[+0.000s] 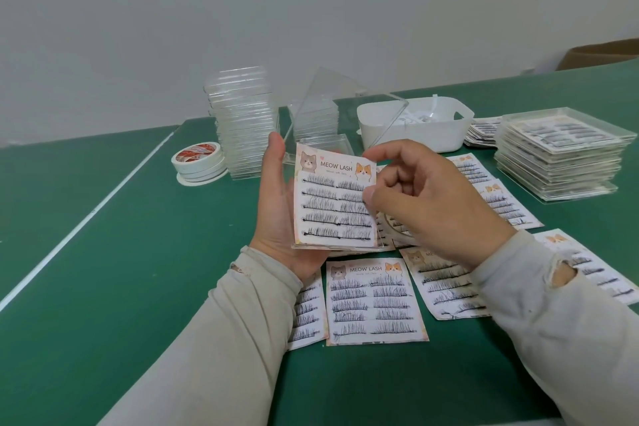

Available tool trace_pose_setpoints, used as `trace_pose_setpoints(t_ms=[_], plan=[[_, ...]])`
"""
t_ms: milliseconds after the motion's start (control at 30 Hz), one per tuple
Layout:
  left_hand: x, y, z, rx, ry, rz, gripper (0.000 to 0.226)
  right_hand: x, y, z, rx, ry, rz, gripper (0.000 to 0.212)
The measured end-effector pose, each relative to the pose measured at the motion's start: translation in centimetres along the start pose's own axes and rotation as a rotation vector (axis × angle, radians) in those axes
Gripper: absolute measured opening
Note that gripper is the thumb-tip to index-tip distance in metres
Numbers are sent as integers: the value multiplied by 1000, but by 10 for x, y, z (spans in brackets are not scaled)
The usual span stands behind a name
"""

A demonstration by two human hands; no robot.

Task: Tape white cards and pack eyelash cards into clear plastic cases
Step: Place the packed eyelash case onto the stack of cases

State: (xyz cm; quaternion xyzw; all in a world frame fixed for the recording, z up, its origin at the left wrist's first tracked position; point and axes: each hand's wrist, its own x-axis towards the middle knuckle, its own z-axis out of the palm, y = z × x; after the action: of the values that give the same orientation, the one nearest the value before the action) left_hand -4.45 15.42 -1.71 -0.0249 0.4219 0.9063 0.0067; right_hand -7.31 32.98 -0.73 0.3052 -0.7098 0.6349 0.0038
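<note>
- Both hands meet over the middle of the bench: our left hand point(276, 218) cradles an open clear plastic case point(332, 245) from the left side and beneath, thumb upright along its edge, fingers hidden behind it.
- Our right hand point(422, 204) pinches the right edge of an eyelash card point(333, 199) between thumb and forefinger; the other fingers are loosely curled.
- That card is thin, glossy paper printed "MEOW LASH" with two cartoon cats, carrying five rows of wispy black lashes. It lies against the case's base, tilted toward us.
- We see the case's hinged lid point(390, 117) standing open behind the card, hard and transparent, so its edges are hard to trace.
- On the green, matte bench point(138, 252), more eyelash cards point(375, 301) lie flat near us, some overlapping and partly covered by our sleeves.
- A tall stack of empty cases point(243, 121) rises at the back left; a shorter stack point(316, 117) stands beside it.
- Rolls of white tape point(198, 161) sit stacked just left of the tall stack.
- A white plastic tub point(415, 128) with rounded corners holds small pale items we cannot make out.
- A stack of packed cases point(560, 156) sits at the right.
- A torn hole shows in our right sleeve point(560, 277).
</note>
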Motion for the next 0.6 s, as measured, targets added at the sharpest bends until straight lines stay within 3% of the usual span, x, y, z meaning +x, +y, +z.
trace_pose_setpoints(t_ms=[133,267,433,600], plan=[[-3,0,5,-68,-75,-55,79,-3,0,3,-92,14,16,41],[-3,-1,5,-43,-99,-38,76,-6,-2,6,-154,-21,28,45],[-3,0,6,-19,-111,-46,75,-7,-1,3,-513,-67,4,65],[-6,3,5,-9,-47,-5,75,-11,-3,7,-524,-30,-91,46]])
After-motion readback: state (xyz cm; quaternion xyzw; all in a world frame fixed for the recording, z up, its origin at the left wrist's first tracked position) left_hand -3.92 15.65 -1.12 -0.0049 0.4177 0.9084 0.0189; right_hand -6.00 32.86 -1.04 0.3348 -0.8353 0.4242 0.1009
